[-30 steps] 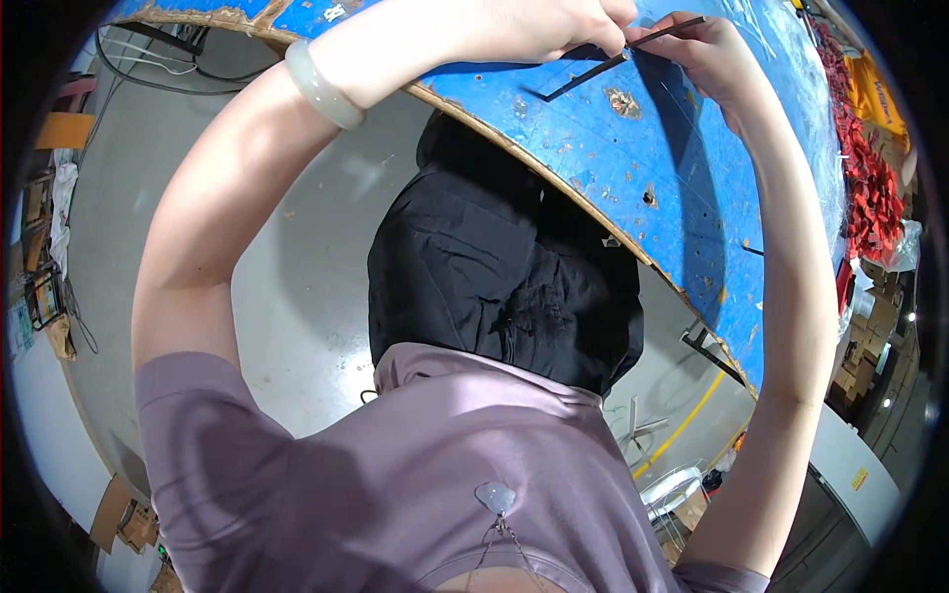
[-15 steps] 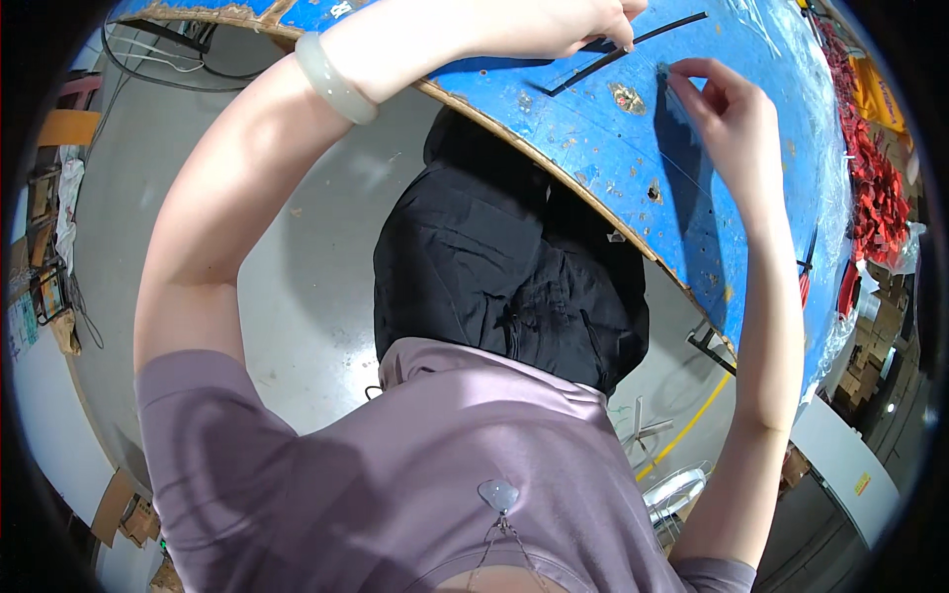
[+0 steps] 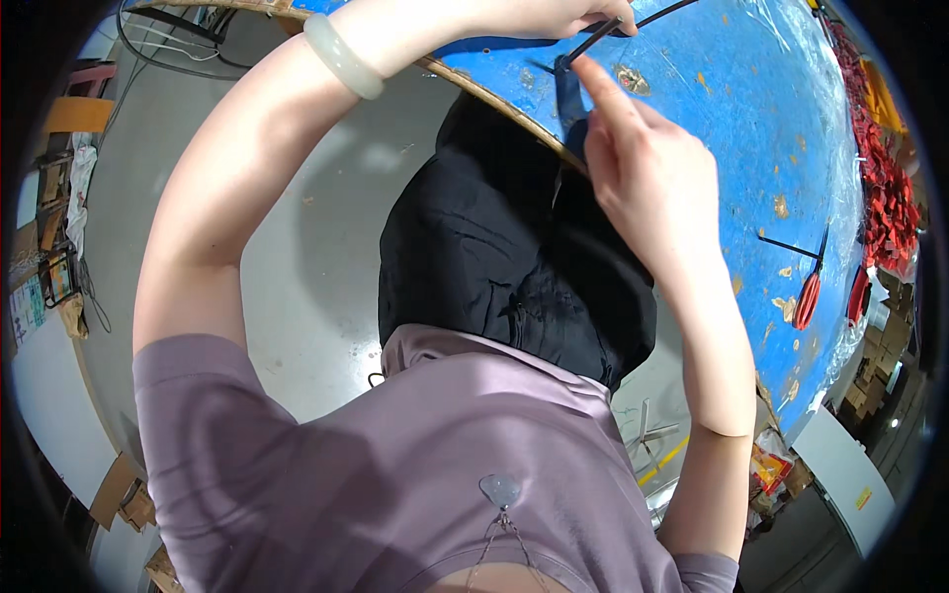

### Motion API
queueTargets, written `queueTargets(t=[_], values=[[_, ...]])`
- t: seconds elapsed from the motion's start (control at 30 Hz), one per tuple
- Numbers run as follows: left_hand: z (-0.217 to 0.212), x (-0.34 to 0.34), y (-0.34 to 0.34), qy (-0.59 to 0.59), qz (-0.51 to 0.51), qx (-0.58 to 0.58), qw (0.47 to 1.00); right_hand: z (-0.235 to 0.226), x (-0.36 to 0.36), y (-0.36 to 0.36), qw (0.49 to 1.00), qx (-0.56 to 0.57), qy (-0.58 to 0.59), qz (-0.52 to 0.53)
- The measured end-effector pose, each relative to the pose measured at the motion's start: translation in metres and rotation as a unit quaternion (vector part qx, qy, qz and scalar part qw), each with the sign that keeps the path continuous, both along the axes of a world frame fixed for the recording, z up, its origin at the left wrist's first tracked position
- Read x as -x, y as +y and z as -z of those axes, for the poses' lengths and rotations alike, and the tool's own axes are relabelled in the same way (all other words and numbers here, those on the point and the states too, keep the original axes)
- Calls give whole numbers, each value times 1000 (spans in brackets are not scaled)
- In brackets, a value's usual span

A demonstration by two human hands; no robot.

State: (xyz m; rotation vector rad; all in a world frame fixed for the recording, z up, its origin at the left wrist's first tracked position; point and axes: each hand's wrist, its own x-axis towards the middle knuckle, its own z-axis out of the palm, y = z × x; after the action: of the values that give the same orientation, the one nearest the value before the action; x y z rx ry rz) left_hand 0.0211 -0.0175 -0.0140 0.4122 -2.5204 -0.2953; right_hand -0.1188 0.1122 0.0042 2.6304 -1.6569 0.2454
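Head view: left hand (image 3: 554,15) pinches a thin black strip (image 3: 603,35) over the blue table (image 3: 732,119); right hand (image 3: 643,168), forefinger extended, touches its lower end.

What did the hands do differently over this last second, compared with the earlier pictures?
The right hand let go of the thin black strip, drew back along the blue table, and has now come in again, its forefinger touching the strip's near end. The left hand kept its hold on the strip at the top edge. The pale bangle and the red-handled cutters stayed where they were.
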Motion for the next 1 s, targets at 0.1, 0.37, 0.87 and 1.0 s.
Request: queueTargets(t=[0.1, 0.37, 0.87, 1.0], values=[[-2, -1, 1, -5, 0, 0, 1000, 4, -10, 6, 998, 1, 53, 14], [-3, -1, 4, -15, -11, -4, 1000, -3, -7, 29, 997, -45, 53, -26], [-3, -1, 6, -30, -46, -18, 998, -91, 224, -29, 946, -149, -119, 262], [-4, -2, 5, -13, -46, -14, 999, -46, 277, 0, 876, -183, -207, 395]])
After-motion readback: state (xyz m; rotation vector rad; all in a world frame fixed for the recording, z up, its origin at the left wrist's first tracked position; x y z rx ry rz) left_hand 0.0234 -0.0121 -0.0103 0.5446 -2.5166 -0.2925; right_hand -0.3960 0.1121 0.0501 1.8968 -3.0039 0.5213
